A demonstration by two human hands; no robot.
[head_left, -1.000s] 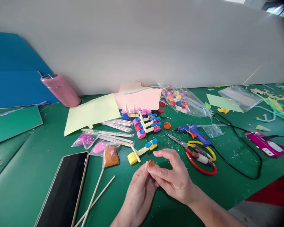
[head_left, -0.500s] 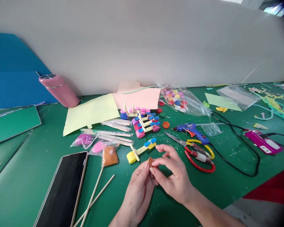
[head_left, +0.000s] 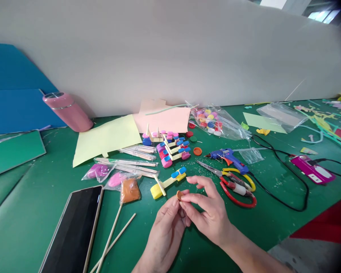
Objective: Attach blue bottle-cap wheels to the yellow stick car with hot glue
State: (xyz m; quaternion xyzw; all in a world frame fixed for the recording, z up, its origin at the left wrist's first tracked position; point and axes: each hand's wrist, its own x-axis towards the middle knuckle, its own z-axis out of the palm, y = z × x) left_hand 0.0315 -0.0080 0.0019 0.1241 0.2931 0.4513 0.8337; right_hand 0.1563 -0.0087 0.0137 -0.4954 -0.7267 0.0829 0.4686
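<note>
A small brown piece of clay (head_left: pixel 179 195) is pinched between my two hands at the lower middle. My left hand (head_left: pixel 169 227) grips it from the left with thumb and fingers. From the right, my right hand (head_left: pixel 208 212) holds it between thumb and index finger, the other fingers curled above. Just behind my hands lies a yellow clay and stick piece (head_left: pixel 169 184) with blue ovals on it. Several similar pink, red and blue pieces (head_left: pixel 173 151) stand beyond. To the left is a bag of brown clay (head_left: pixel 130 190).
A phone (head_left: pixel 72 231) and crossed wooden sticks (head_left: pixel 113 242) lie at the front left. Right of my hands are scissors (head_left: pixel 233 184), a blue glue gun (head_left: pixel 229 157) and a magenta power box (head_left: pixel 312 169) with cables. A pink bottle (head_left: pixel 69 112) stands at the back left.
The view has shifted slightly. The brown clay has turned a little between my fingers and looks rounder and smaller. Both hands keep their hold on it.
</note>
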